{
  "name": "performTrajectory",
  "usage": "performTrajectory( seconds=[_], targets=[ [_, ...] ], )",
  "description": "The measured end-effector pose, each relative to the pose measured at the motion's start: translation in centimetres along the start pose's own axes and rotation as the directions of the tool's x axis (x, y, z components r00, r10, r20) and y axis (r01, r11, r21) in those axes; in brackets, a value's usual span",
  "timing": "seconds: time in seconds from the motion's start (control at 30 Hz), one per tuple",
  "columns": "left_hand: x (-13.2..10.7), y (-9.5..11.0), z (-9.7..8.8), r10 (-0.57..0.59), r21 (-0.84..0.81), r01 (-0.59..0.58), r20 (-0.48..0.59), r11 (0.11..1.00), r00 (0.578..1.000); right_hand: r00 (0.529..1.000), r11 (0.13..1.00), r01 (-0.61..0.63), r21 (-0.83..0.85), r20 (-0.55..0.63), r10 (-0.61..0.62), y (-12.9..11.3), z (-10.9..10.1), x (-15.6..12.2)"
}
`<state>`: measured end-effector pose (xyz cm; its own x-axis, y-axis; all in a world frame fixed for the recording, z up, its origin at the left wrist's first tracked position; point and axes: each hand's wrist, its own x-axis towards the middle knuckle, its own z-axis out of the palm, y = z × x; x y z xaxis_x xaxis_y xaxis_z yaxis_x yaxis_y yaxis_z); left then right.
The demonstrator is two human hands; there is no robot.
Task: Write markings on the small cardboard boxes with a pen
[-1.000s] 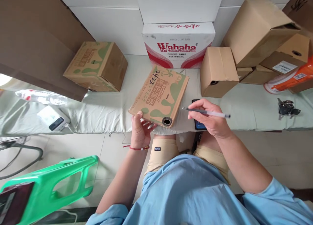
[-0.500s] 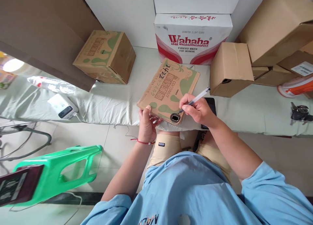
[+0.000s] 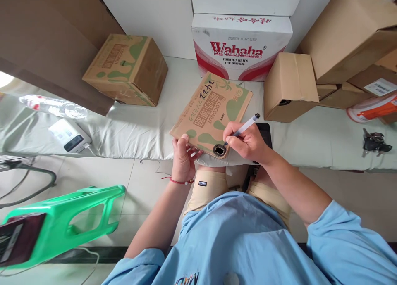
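A flattened-looking cardboard box (image 3: pixel 214 111) with green palm-tree print, the word COCONUT and handwritten "2422" lies tilted across the cloth-covered surface. My left hand (image 3: pixel 182 155) grips its near left edge, thumb on top and fingers underneath. Near the box's closest corner is a dark-rimmed hole (image 3: pixel 220 150). My right hand (image 3: pixel 246 141) pinches a pen (image 3: pixel 248 124) with a pale barrel and dark end. The pen's tip points down beside the hole; whether it touches the cardboard I cannot tell. Partly behind my right hand lies a black flat object (image 3: pixel 266 133).
A white-and-red Wahaha carton (image 3: pixel 242 47) stands at the back. Another coconut box (image 3: pixel 127 68) is at left, with a white device (image 3: pixel 70 135) and a plastic bottle (image 3: pixel 56 106). Plain brown boxes (image 3: pixel 291 86) and keys (image 3: pixel 376 142) are at right. A green stool (image 3: pixel 68 223) stands below left.
The whole view has shifted slightly, so things appear a little further left. My right hand has tilted the pen a bit beside the hole. My left hand keeps its hold.
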<state>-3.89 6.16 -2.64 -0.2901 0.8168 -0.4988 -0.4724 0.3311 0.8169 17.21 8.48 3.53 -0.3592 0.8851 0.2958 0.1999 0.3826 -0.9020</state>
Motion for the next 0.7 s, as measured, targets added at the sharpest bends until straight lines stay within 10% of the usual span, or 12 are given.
performTrajectory(
  seconds=[0.7],
  targets=[
    [0.09,-0.25,-0.06,0.021,-0.008,-0.021,-0.006,1.000,1.000,0.987,0.993,0.107,-0.045,0.122,-0.101,0.31,-0.65,0.10]
  ],
)
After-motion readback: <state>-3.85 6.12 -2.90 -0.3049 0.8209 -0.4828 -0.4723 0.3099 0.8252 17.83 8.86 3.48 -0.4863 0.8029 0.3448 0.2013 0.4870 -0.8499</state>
